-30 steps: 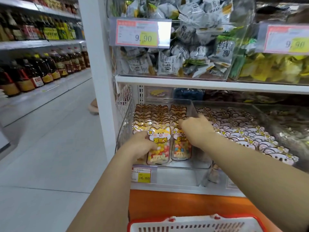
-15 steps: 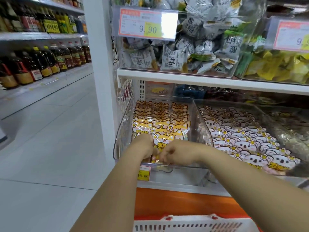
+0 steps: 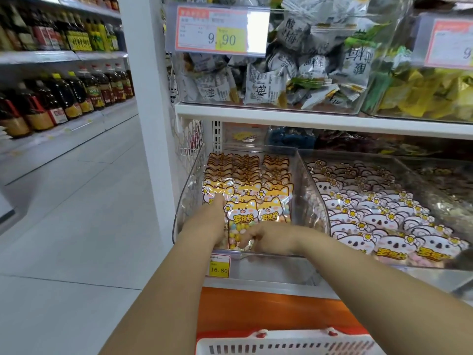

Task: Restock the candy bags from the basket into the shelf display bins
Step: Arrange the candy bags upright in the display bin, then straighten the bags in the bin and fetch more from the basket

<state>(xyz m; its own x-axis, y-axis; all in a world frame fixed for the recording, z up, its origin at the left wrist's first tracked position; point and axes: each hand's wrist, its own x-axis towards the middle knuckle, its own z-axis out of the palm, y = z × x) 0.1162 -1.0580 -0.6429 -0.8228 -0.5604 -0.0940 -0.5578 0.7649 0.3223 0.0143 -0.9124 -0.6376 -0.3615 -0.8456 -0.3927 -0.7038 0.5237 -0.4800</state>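
Observation:
Orange cat-printed candy bags (image 3: pixel 244 213) stand in rows inside a clear display bin (image 3: pixel 182 208) on the lower shelf. My left hand (image 3: pixel 213 217) reaches over the bin's front left, its fingers stretched up against the left front bags. My right hand (image 3: pixel 268 239) is low at the bin's front wall, fingers curled round the bottom of the front candy bag. The white basket with a red rim (image 3: pixel 281 345) shows at the bottom edge; its contents are out of view.
A second clear bin of white koala-printed bags (image 3: pixel 371 219) sits to the right. The upper shelf (image 3: pixel 307 119) carries bins of grey and yellow packets. A 16.80 price tag (image 3: pixel 218 266) hangs below the bin. Aisle floor and bottle shelves (image 3: pixel 64 98) lie left.
My right hand dropped from the bag tops to the front bottom of the bin and curled on the front bag. My left hand slid slightly up along the left bags.

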